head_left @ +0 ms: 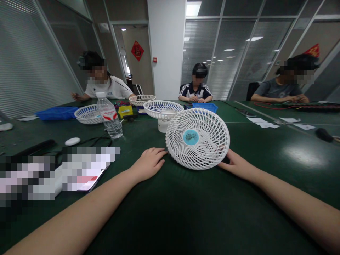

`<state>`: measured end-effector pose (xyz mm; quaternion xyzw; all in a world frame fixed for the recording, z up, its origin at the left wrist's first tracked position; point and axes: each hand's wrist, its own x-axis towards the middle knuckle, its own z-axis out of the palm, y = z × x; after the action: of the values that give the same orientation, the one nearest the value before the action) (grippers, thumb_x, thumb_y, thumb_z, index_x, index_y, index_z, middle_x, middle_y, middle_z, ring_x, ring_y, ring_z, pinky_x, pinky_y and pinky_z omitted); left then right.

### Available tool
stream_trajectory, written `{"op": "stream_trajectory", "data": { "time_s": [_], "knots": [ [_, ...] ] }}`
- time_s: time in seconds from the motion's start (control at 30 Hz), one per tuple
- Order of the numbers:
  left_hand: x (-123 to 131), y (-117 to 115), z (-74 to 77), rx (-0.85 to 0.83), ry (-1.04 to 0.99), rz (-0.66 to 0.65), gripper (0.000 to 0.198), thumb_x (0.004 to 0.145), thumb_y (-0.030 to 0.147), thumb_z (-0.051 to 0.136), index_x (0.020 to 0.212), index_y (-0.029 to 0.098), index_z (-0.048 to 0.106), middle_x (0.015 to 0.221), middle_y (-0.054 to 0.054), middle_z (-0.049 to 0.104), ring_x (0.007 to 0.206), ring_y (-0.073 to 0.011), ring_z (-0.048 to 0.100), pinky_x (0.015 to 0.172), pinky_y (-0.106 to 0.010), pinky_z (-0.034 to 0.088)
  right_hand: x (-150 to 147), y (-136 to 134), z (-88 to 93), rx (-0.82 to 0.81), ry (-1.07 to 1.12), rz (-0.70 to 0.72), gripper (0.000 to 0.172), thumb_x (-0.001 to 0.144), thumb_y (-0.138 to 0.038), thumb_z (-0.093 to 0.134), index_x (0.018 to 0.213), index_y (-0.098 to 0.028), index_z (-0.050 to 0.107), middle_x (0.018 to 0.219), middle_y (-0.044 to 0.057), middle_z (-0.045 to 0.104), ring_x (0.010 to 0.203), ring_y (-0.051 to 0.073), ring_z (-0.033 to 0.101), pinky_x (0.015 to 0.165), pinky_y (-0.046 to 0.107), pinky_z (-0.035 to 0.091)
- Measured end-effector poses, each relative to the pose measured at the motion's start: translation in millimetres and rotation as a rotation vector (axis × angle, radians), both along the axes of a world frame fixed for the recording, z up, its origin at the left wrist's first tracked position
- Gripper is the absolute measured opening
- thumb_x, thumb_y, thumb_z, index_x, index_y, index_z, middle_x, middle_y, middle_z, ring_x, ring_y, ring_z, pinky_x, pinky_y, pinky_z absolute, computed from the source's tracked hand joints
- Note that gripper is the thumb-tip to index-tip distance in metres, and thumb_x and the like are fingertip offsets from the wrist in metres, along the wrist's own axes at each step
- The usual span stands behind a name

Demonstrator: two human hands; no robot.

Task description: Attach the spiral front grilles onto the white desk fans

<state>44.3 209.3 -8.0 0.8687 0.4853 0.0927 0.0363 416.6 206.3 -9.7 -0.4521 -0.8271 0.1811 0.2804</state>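
A round white plastic fruit basket (209, 141) with a swirling lattice and a turquoise centre label is tilted up, its face toward me. My right hand (236, 163) holds its lower right edge, with the thumb at the rim and the other fingers mostly hidden behind it. My left hand (149, 163) lies on the green table, fingers stretched out, the fingertips at the basket's left edge; whether they touch it I cannot tell. Just behind stands another white basket (163, 108) on a white pedestal (163, 125).
Left of my hands are a clear water bottle (111, 118), a white oval object (72, 141) and a blurred-out phone (91, 177). Further back are more white baskets (89, 115), blue trays (57, 113) and a yellow box (125, 112). Three people sit across the table; papers (262, 122) lie right.
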Motion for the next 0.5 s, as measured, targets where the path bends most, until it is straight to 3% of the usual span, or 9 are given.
{"op": "stream_trajectory", "data": {
  "time_s": [0.5],
  "knots": [
    [1.8,-2.1,3.0,-0.026,0.002,0.012,0.045,0.096,0.037,0.037,0.137,0.024,0.047,0.144,-0.006,0.047,0.132,-0.026,0.04,0.109,-0.047,0.032,0.3,5.3,1.3,0.083,-0.058,-0.022,0.056,0.078,-0.046,0.066,0.128,-0.021,0.055,0.133,0.008,0.052,0.123,0.03,0.049,0.109,0.05,0.037]
  ]
}}
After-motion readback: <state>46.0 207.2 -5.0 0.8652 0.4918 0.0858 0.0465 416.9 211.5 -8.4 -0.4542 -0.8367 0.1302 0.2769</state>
